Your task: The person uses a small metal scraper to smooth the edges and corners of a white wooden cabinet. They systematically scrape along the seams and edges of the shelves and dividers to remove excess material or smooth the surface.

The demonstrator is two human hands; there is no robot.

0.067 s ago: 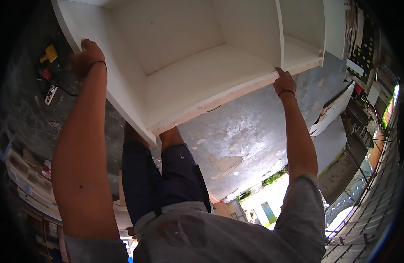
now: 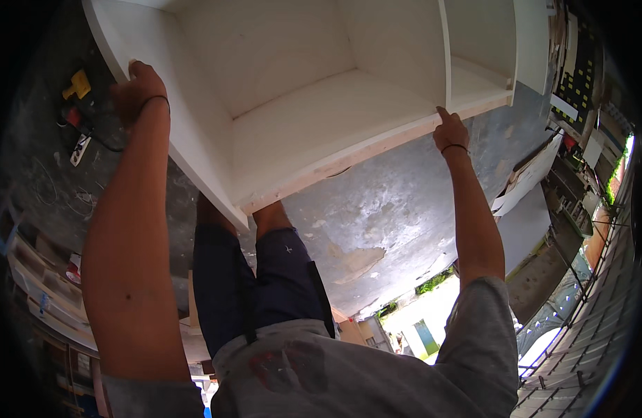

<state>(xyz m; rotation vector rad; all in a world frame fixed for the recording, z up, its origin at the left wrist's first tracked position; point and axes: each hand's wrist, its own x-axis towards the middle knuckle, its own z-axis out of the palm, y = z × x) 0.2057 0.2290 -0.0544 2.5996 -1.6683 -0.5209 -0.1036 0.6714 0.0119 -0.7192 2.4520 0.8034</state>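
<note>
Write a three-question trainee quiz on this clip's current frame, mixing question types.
1. True or false: both hands grip the white wooden open-front cabinet.
2. Which hand holds the cabinet's side panel edge? A) left hand B) right hand
3. What is worn on each wrist?

Key: 1. True. 2. A; the right hand holds the front edge near the upright divider. 3. A thin dark band.

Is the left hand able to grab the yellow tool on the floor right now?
Probably not: the left hand is gripping the white cabinet edge, and the yellow tool lies apart on the floor beyond it.
</note>
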